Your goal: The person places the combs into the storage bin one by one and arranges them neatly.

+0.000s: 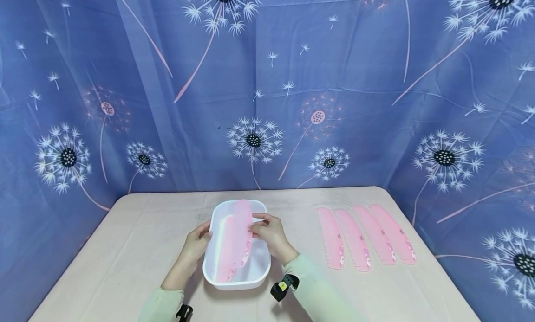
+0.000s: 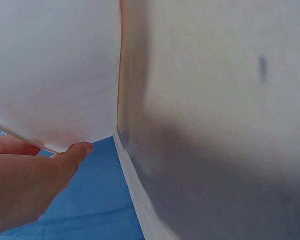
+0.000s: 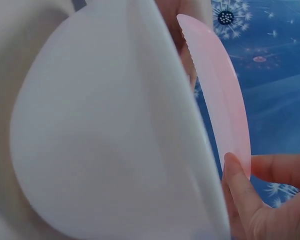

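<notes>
In my head view, a blue backdrop with a dandelion pattern stands behind the counter, which has a pale covering. On the counter I have a white container, oblong with rounded corners. Two pale green sleeves extend toward it, each with a black wrist device fitted. The left hand grips the container's left side; its fingers pinch the wall, thumb on the outer face. The right hand is at the right side, its fingers set narrow on the held comb. The held comb is located over the container: pink, glossy, long, curved along the back, floral print toward the near end. A second comb lies inside the container, partly covered by the held comb. Four matching combs lie side by side on the counter, well apart to the right, each with a small dark mark and a floral print. My right wrist view adds details the head view does not resolve: fine teeth on the held comb's container-side edge, and the thumb against its face. My left wrist view adds the container's outer wall.
</notes>
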`<action>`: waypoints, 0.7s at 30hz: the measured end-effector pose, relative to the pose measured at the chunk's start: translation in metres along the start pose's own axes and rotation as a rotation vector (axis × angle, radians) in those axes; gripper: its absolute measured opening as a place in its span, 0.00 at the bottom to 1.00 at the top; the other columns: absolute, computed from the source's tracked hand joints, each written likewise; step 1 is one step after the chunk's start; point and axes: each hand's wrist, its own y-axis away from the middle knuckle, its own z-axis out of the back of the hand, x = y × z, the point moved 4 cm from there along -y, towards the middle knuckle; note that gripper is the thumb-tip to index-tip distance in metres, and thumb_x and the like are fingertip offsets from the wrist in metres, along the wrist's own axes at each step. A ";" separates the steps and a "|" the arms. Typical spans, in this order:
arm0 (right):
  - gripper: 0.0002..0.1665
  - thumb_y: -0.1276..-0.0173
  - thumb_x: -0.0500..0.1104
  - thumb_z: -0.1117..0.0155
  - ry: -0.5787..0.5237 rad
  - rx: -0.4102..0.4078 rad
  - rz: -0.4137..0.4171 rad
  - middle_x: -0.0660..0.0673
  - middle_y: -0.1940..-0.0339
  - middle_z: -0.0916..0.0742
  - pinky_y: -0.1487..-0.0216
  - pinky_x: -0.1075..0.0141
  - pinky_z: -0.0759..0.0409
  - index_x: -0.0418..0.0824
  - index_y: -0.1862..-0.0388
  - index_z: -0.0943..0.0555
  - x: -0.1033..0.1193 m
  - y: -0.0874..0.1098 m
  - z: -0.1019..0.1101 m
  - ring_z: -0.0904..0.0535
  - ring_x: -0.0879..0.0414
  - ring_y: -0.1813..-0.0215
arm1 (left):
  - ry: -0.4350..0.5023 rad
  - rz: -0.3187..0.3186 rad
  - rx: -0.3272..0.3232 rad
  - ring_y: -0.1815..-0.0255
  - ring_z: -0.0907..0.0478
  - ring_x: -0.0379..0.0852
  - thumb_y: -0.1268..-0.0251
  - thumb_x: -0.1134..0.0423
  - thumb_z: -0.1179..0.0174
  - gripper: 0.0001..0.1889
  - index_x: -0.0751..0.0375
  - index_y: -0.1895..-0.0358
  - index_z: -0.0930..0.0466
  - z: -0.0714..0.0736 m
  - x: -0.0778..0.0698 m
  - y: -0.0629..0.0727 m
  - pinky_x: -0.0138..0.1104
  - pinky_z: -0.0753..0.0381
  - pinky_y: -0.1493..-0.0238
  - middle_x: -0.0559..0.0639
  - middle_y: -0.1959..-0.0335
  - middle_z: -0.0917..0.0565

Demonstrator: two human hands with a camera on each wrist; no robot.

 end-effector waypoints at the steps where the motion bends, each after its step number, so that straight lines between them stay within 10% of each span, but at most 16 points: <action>1: 0.24 0.42 0.26 0.37 0.005 -0.002 0.001 0.39 0.68 0.15 0.59 0.63 0.14 0.26 0.44 0.24 0.000 0.000 -0.002 0.19 0.59 0.69 | 0.002 0.000 0.002 0.31 0.39 0.65 0.29 0.69 0.55 0.26 0.68 0.29 0.40 0.000 0.000 0.000 0.53 0.38 0.31 0.68 0.35 0.32; 21: 0.24 0.44 0.24 0.37 0.088 -0.027 0.004 0.42 0.71 0.19 0.64 0.65 0.14 0.26 0.45 0.24 -0.013 -0.005 -0.024 0.21 0.59 0.73 | -0.002 -0.005 -0.003 0.30 0.41 0.66 0.28 0.69 0.55 0.25 0.67 0.29 0.40 0.000 -0.001 0.000 0.53 0.38 0.31 0.68 0.34 0.33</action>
